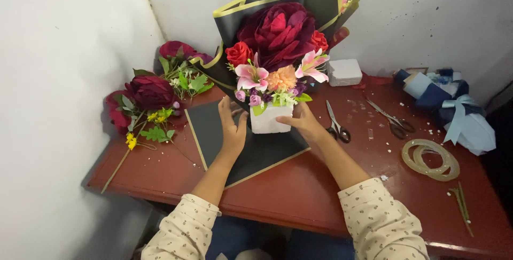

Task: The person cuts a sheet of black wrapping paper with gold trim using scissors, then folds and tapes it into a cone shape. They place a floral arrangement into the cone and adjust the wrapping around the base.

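Both hands, left hand (233, 126) and right hand (302, 121), grasp white foam block (270, 118) of flower arrangement (278, 52), on black wrapping sheet (251, 153) near table's (299, 190) far edge.

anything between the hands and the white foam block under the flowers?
Nothing visible. The left hand and right hand press directly on either side of the white foam block, which stands on the black wrapping sheet.
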